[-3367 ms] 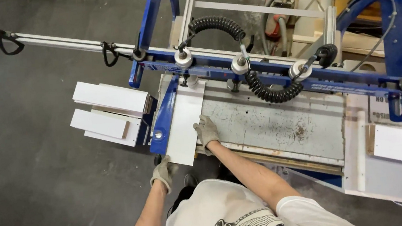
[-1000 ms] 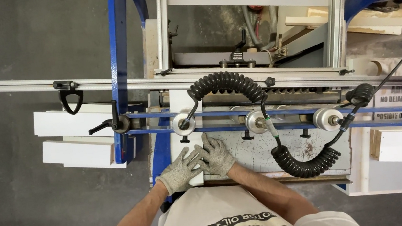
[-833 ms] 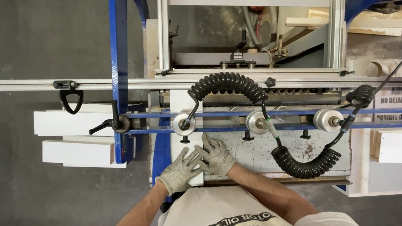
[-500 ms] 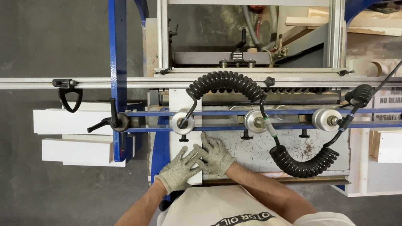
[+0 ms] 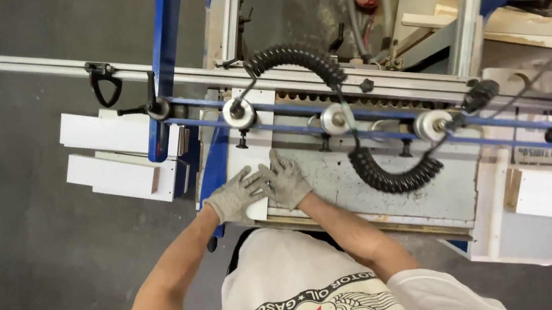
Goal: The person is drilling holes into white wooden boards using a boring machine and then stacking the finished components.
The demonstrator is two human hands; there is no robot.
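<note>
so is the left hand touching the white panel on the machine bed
Touching: the head view shows the gloved left hand pressed flat on the white panel, fingers overlapping its near end.

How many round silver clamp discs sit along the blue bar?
3: the left disc above the white panel, the middle disc by the coiled hose, the right disc. More may be hidden.

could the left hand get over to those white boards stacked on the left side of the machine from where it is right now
Probably yes. The left hand rests on the white panel on the machine bed, and the stacked white boards lie just to its left. A blue frame upright crosses their near ends, so it would likely reach around that.
</note>
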